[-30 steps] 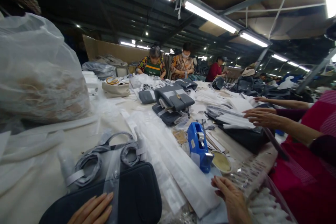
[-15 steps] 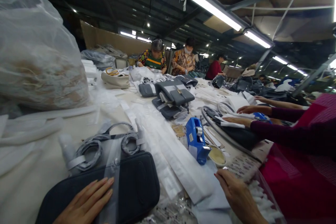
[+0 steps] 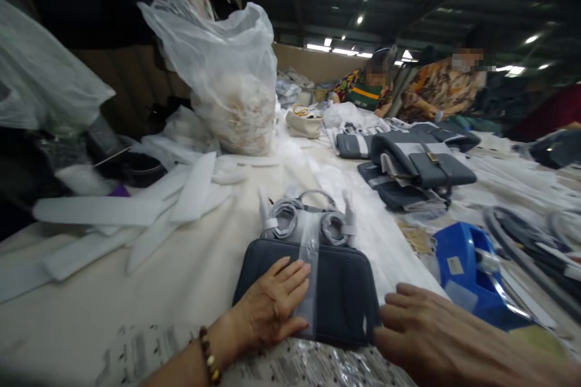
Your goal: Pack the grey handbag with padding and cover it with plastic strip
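A dark grey handbag (image 3: 336,290) lies flat on the table in front of me, with a clear plastic strip (image 3: 310,278) running down its middle. Its wrapped grey straps (image 3: 308,221) coil at its far end. My left hand (image 3: 272,305) rests flat on the bag, fingers stretched out over the strip. My right hand (image 3: 431,338) lies beside the bag's right edge, fingers extended and touching it, holding nothing.
A blue tape dispenser (image 3: 472,278) stands to the right. Stacked grey bags (image 3: 417,172) sit further back. A large plastic bag (image 3: 227,72) and white foam strips (image 3: 149,211) lie at left. Printed plastic sheets (image 3: 290,366) lie near me. Other people work across the table (image 3: 136,290).
My view has swung left and down. My right hand moved left from the white sheets to the bag's right edge. My left hand stays flat on the bag.
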`<state>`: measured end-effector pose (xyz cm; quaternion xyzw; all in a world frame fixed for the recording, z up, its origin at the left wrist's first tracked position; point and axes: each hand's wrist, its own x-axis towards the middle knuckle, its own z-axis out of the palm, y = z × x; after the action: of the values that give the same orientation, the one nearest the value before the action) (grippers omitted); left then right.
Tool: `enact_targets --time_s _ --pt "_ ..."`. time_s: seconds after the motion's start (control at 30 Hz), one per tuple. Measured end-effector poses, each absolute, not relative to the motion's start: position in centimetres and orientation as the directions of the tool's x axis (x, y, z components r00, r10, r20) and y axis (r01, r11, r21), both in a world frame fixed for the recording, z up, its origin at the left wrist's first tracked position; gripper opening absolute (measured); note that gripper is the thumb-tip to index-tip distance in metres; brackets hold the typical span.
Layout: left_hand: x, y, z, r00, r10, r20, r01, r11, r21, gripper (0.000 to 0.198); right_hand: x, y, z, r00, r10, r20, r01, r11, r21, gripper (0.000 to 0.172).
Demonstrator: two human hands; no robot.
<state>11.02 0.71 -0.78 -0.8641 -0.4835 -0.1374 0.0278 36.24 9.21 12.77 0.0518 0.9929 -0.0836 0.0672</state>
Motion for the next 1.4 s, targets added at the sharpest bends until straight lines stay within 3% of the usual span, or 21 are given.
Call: enact_targets --time_s 0.1,0.27,1.03,1.27,1.4 --pt "11.1 0.5 -1.2 0.47 0.844 0.257 0.845 -0.515 0.145 0.055 30.3 11.3 12.6 -0.956 0.003 -0.292 0.044 0.99 -0.136 0.013" --pt "10.9 0.4 -1.2 0.46 0.85 0.255 0.837 -0.511 0.193 0.052 24.5 15.1 10.9 -0.922 -0.079 -0.378 -0.073 0.997 -0.031 0.013" --pt "10.4 0.5 -1.7 0.468 0.842 0.267 0.806 -0.531 0.262 0.051 20.3 19.7 8.2 -0.87 -0.027 -0.493 -0.023 1.0 -0.014 0.013" --pt "10.4 0.8 -1.3 0.478 0.831 0.285 0.806 -0.544 0.233 0.049 19.3 20.0 7.9 -0.84 0.116 -0.53 0.142 0.99 -0.01 0.012" --pt "10.3 0.9 -1.2 0.49 0.825 0.282 0.805 -0.552 0.217 0.049 18.6 21.7 7.4 -0.842 0.235 -0.486 0.269 0.963 -0.001 0.03"
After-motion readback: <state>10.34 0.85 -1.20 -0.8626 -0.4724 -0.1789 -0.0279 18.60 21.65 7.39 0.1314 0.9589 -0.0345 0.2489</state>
